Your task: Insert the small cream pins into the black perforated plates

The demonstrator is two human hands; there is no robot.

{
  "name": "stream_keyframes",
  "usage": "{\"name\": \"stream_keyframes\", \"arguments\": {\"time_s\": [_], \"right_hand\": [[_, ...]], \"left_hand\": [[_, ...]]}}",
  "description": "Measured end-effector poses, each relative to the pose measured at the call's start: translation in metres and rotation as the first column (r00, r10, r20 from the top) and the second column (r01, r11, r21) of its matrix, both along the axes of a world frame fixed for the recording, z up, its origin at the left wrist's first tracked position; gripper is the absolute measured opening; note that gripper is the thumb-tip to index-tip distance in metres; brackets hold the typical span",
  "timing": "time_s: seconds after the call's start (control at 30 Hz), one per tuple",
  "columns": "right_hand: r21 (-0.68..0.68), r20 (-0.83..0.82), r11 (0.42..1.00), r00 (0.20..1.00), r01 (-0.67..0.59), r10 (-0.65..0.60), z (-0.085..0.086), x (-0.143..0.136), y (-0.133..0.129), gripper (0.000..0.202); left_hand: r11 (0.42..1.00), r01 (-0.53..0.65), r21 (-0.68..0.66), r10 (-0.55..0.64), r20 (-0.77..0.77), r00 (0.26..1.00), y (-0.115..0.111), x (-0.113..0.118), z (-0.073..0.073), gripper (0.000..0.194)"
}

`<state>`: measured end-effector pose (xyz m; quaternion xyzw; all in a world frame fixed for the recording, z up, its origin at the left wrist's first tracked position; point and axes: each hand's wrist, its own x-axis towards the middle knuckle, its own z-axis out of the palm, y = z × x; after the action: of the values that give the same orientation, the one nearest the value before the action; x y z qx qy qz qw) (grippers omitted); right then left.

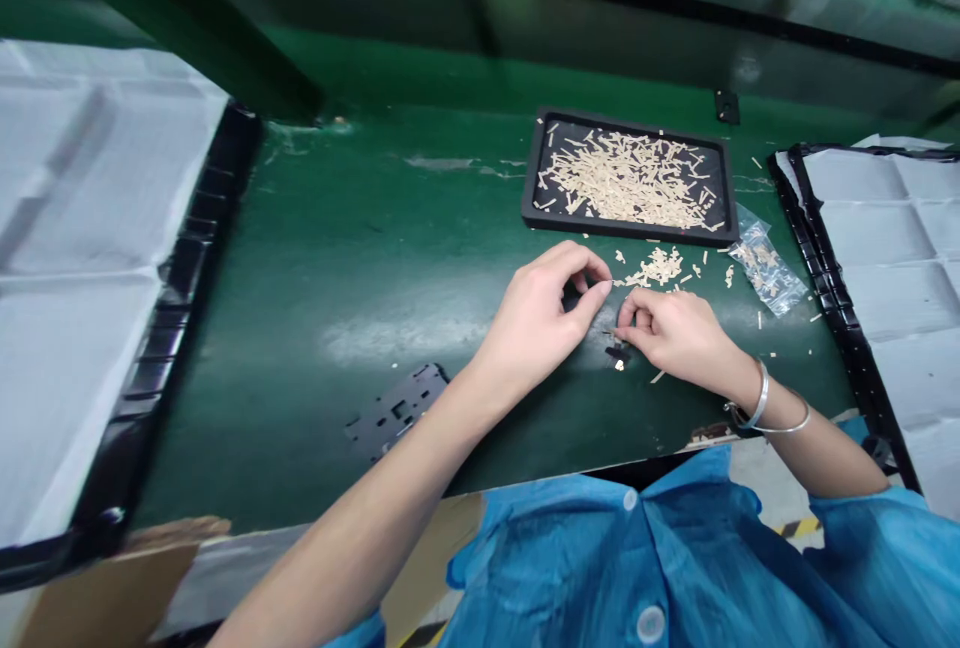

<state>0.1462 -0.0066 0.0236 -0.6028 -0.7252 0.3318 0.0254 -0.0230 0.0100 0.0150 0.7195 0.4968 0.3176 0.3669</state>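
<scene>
My left hand [553, 306] is in a pinch over the green tabletop, thumb and index fingertip together beside a small pile of cream-coloured strips [660, 266]. Whatever sits between those fingertips is too small to name. Just to its right, my right hand [675, 330] is also closed in a pinch, with a tiny dark sliver showing at its fingertips. Below them lies a small black piece [618, 353] with a pale bit on it. Behind both hands, a shallow black tray [534, 220] holds a heap of similar cream strips [630, 178].
A clear plastic bag [772, 273] with small pieces lies right of the pile. A flat black part with cutouts [397, 410] rests beside my left forearm. White-lined, black-edged trays [97, 228] flank the bench. A green post [247, 58] stands at the back left.
</scene>
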Motion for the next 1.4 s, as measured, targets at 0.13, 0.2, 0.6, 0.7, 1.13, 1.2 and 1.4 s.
{"name": "stream_keyframes", "arguments": {"time_s": [0.13, 0.2, 0.6, 0.7, 1.13, 1.2, 1.4], "right_hand": [[-0.072, -0.395, 0.987, 0.904, 0.147, -0.163, -0.011, 0.008, 0.008, 0.008], [-0.154, -0.574, 0.974, 0.787, 0.168, -0.226, -0.015, 0.010, 0.011, 0.010], [-0.171, -0.721, 0.939, 0.611, 0.299, -0.327, -0.013, 0.011, 0.012, 0.015], [-0.223, -0.713, 0.947, 0.624, 0.232, -0.321, -0.012, 0.011, 0.013, 0.017], [-0.292, -0.704, 0.942, 0.630, 0.163, -0.327, -0.008, 0.011, 0.012, 0.016], [-0.311, -0.703, 0.939, 0.630, 0.145, -0.330, -0.008, 0.010, 0.012, 0.018], [-0.335, -0.695, 0.931, 0.629, 0.144, -0.348, -0.007, 0.011, 0.013, 0.024]], "left_hand": [[0.986, 0.061, -0.156, -0.051, 0.065, 0.997, -0.001, 0.002, 0.002, 0.015], [0.953, 0.097, -0.286, -0.055, 0.151, 0.987, -0.001, 0.004, 0.002, 0.016], [0.843, 0.267, -0.466, -0.144, 0.283, 0.948, 0.002, 0.002, 0.003, 0.012], [0.845, 0.265, -0.465, -0.146, 0.276, 0.950, 0.003, 0.002, 0.003, 0.012], [0.851, 0.249, -0.463, -0.156, 0.228, 0.961, 0.003, -0.001, 0.004, 0.020], [0.853, 0.244, -0.461, -0.159, 0.216, 0.963, 0.003, -0.001, 0.004, 0.021], [0.847, 0.271, -0.457, -0.180, 0.233, 0.956, 0.002, 0.000, 0.002, 0.022]]}}
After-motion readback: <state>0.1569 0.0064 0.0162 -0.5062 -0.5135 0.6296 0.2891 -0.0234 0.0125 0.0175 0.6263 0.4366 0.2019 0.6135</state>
